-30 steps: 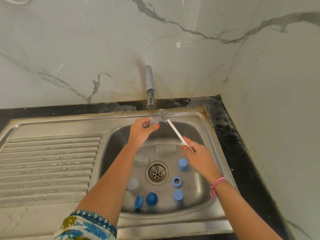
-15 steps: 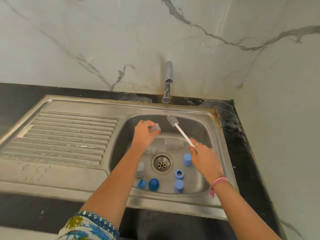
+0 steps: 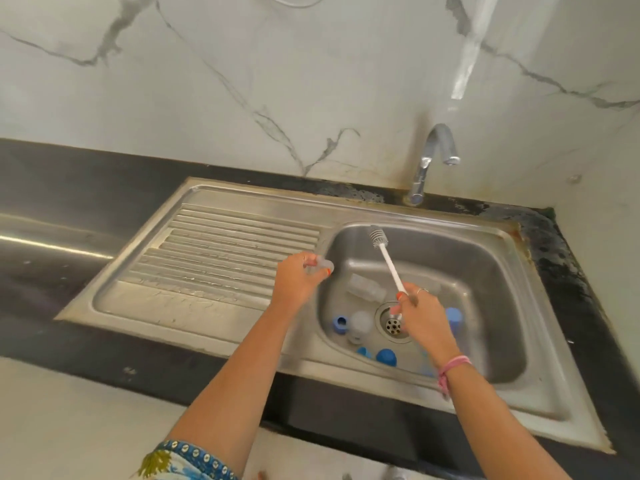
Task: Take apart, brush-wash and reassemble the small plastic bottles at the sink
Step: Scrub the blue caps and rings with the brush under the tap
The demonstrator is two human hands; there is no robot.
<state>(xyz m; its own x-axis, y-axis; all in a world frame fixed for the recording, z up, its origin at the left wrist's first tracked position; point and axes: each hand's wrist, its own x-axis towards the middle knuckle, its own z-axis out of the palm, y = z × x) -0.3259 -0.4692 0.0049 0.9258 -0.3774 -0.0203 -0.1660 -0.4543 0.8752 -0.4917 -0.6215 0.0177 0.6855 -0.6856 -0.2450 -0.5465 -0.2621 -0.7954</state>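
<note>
We see the stainless steel sink (image 3: 433, 216) with its ribbed drainboard (image 3: 221, 251) left of the basin. Our left hand (image 3: 299, 284) pinches a small clear plastic bottle (image 3: 323, 265) over the basin's left rim, lying sideways. Our right hand (image 3: 417, 315) grips the white-handled bottle brush (image 3: 386, 256), bristles slanting far-left.

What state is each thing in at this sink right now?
Left hand: holds a small clear bottle over the basin's left edge.
Right hand: grips the bottle brush, bristles up, outside any bottle.
Tap: no water seen running.
Clear bottle in basin: uncapped, lying on its side.
Second clear bottle: uncapped, beside the drain.
Blue caps: off, loose on the basin floor.
Drain: unplugged.
</note>
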